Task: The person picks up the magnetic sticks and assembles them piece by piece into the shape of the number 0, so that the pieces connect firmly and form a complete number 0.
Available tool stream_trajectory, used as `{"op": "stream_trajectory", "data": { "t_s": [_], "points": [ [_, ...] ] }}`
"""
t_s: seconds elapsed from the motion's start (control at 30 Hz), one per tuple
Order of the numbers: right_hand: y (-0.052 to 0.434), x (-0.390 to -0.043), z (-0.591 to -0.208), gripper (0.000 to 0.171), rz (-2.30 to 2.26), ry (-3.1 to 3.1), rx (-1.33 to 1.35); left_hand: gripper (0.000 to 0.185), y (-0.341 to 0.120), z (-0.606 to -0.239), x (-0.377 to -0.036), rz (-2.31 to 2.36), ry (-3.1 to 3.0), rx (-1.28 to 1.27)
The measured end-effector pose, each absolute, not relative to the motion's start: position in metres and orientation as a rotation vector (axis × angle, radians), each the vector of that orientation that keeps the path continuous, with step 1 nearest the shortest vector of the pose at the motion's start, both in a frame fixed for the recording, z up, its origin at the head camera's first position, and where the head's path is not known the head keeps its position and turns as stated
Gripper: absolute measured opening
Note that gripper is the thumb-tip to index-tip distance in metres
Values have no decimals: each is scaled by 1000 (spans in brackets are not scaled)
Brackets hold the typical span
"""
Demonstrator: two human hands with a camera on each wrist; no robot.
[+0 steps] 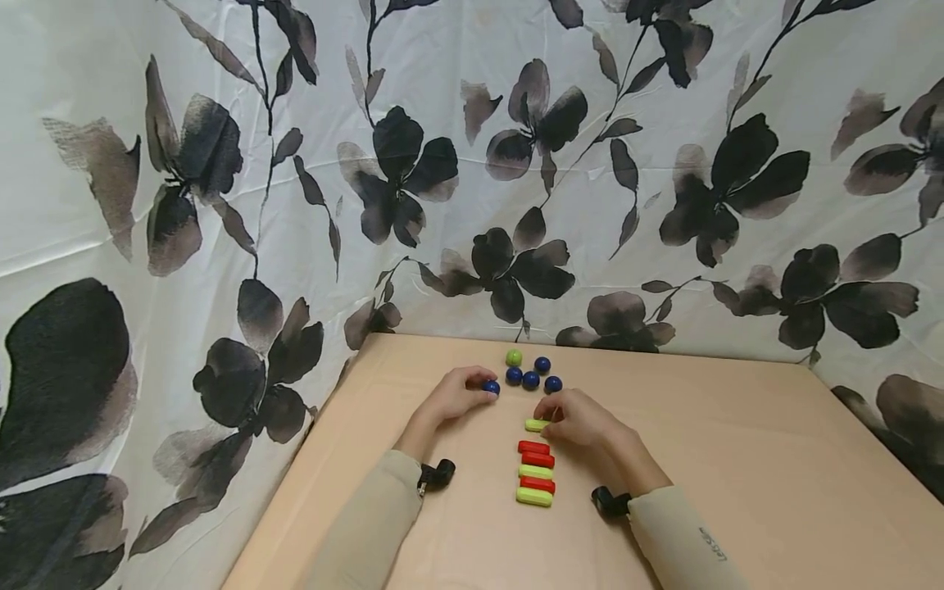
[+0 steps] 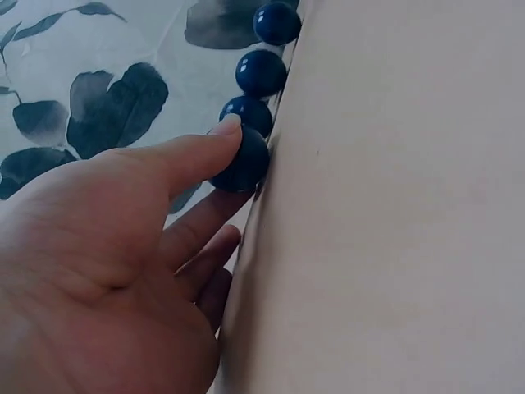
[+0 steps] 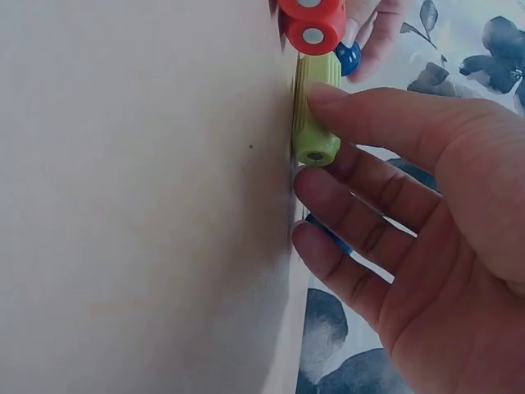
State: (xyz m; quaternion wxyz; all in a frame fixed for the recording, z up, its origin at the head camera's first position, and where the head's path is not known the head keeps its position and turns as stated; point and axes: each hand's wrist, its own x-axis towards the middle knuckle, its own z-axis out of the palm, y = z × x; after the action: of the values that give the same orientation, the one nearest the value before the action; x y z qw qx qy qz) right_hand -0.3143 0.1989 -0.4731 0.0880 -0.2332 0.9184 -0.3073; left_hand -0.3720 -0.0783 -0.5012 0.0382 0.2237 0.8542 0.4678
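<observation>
White cloth (image 1: 472, 184) printed with dark flowers fills my head view at twelve o'clock, behind a tan table (image 1: 737, 451). With the column of rods (image 1: 536, 472) as the centre of my dial, beige sleeves (image 1: 372, 524) reach in from eight and four. Just past one o'clock, the right hand (image 1: 583, 419) pinches a yellow-green rod (image 1: 535, 425), which lies at twelve, a little apart from the column. From the head I see mostly the back of that hand; the right wrist view gives me the thumb on the rod's ridged side and a dark disc in its end. That view also shows pale discs on red rod ends, too small for me to read from the head, where I count three red and two yellow-green in the column. At ten o'clock, the left hand (image 1: 456, 396) grips a blue ball (image 1: 491, 388); its wrist view shows the thumb over it and a finger beneath. Four loose blue balls (image 1: 530, 380) cluster near twelve; only the head view gives me the lime ball (image 1: 514, 357) beside them.
</observation>
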Motion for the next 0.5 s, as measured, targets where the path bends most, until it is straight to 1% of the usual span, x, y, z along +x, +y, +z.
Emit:
{"op": "stream_trajectory", "data": {
  "t_s": [0.23,0.5],
  "points": [
    [199,-316,-471,21,-887,2772,-685,35,-77,-494,-363,1432,2581,686],
    [203,-320,-475,18,-902,2831,-709,36,-71,-500,-359,1437,2602,713]
  ]
}}
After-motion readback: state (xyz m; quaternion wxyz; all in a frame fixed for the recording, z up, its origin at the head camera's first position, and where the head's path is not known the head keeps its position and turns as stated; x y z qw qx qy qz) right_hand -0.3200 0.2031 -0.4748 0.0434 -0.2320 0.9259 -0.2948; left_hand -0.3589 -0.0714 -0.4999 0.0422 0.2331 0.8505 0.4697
